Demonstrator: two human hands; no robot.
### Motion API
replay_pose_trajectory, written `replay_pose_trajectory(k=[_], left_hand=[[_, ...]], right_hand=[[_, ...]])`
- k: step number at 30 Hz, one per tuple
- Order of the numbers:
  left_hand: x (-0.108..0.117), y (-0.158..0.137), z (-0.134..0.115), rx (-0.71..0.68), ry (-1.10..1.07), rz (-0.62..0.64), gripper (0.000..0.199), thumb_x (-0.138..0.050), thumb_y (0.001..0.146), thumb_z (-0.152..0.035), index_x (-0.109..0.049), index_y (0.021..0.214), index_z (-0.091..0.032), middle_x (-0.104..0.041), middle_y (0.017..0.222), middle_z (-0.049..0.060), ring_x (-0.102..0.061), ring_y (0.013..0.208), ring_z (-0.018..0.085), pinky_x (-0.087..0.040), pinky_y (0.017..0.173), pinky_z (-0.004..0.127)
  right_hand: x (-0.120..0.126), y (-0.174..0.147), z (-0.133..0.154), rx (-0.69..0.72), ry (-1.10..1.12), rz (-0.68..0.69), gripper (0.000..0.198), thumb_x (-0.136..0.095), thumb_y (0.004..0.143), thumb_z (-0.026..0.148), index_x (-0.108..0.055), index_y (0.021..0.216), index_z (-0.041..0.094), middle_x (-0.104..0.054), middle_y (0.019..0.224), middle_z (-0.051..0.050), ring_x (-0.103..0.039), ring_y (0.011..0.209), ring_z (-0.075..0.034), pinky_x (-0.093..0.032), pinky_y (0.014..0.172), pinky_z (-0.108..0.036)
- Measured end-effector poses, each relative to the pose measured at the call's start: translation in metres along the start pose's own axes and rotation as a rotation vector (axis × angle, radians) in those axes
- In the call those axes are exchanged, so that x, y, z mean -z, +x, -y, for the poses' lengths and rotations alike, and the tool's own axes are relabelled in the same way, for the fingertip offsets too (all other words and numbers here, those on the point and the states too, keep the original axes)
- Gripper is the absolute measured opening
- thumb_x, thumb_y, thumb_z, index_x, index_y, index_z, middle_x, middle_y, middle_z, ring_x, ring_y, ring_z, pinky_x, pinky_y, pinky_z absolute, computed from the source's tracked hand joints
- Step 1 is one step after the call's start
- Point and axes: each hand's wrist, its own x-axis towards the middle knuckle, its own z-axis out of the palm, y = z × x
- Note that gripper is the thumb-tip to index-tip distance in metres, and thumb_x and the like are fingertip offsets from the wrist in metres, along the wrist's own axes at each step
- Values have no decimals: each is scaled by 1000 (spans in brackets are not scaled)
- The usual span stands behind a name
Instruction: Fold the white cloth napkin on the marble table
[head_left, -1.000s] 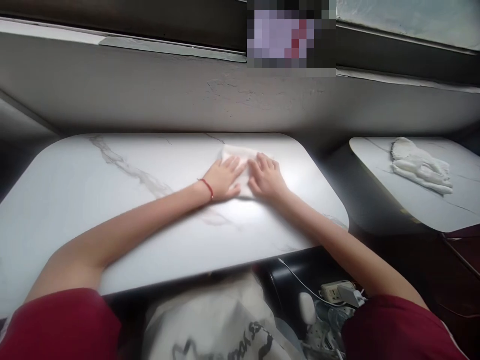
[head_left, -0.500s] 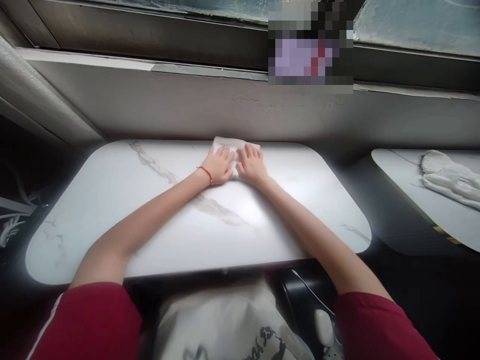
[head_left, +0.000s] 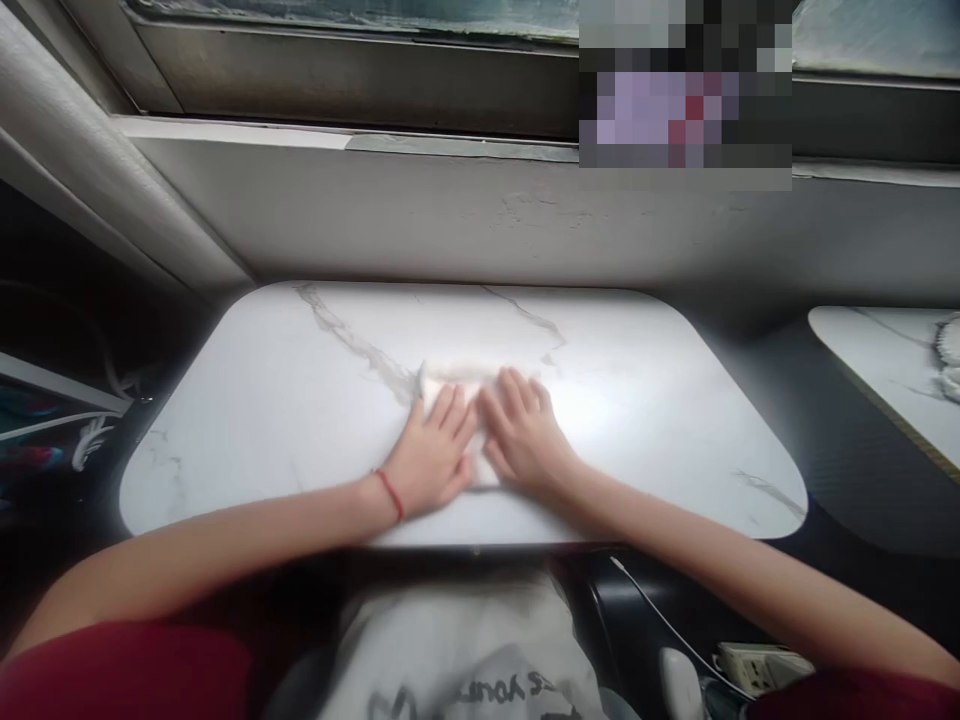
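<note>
A white cloth [head_left: 484, 472] lies on a white tabletop with grey marble veins [head_left: 262, 420], near the middle of its front half. My left hand [head_left: 435, 445], with a red string bracelet at the wrist, rests flat on the cloth's left part with fingers stretched out. Flat on its right part lies my right hand [head_left: 529, 430], fingers also extended and pointing away from me. Both hands press the cloth from above, thumbs close together, and cover much of it.
Behind the table stands a grey wall [head_left: 420, 220] under a window frame. At right is a second marbled table [head_left: 892, 370] with a white fabric item [head_left: 951, 350] at the picture's edge. Below the front edge are a white bag [head_left: 465, 640], a white cable [head_left: 660, 610] and a power socket [head_left: 757, 665].
Both hands have drawn the cloth from the table's back edge toward me, to the front half. My elbows have spread outward, and the view has shifted slightly left.
</note>
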Motion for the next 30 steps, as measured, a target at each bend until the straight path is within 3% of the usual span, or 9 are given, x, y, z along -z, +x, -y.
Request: replay_pose_trajectory(k=[4, 8, 14, 19, 24, 27, 30], left_hand=[[-3, 25, 61, 146, -42, 35, 63, -39, 95, -37, -40, 152, -9, -37, 159, 20, -35, 147, 33, -35, 113, 53], [-6, 38, 123, 228, -136, 71, 61, -35, 98, -44, -35, 154, -17, -35, 162, 13, -34, 147, 27, -27, 118, 49], [-19, 34, 170, 380, -169, 24, 60, -31, 99, -41, -31, 154, -18, -31, 163, 13, -26, 150, 26, -25, 118, 48], [-20, 35, 173, 430, -73, -53, 52, -33, 98, -36, -44, 144, -13, -48, 148, 17, -42, 136, 31, -32, 112, 50], [-3, 32, 155, 545, 67, -46, 41, -35, 97, -32, -59, 121, -8, -62, 126, 20, -53, 117, 36, -40, 98, 49], [11, 4, 133, 572, 123, 24, 35, -37, 95, -25, -62, 112, -8, -66, 115, 20, -57, 111, 35, -42, 92, 47], [16, -52, 99, 591, 198, 36, 30, -38, 93, -19, -64, 104, -9, -68, 103, 19, -61, 102, 34, -45, 85, 44]], right_hand=[[-24, 77, -21, 95, 32, 48, 50, -43, 88, 31, -55, 127, 3, -49, 137, -32, -42, 126, -43, -34, 100, -53], [-49, 145, -34, 193, 59, 26, 46, -40, 91, 29, -53, 128, 5, -50, 136, -29, -41, 125, -39, -33, 99, -50], [-77, 210, -11, 138, 151, -7, 44, -37, 92, 27, -52, 128, 9, -51, 135, -24, -42, 122, -36, -31, 100, -47], [-75, 218, 5, 74, 153, 15, 43, -35, 94, 27, -53, 128, 8, -51, 135, -23, -42, 122, -35, -30, 102, -47], [-58, 191, 38, 57, 142, 27, 44, -36, 96, 29, -54, 127, 3, -48, 139, -30, -42, 128, -41, -32, 101, -52], [-40, 162, 83, 7, 132, 39, 48, -38, 97, 29, -50, 132, -2, -45, 144, -36, -42, 132, -45, -30, 103, -61], [-20, 127, 131, 70, 106, 48, 48, -37, 97, 22, -47, 135, -6, -46, 143, -39, -45, 132, -46, -30, 104, -66]])
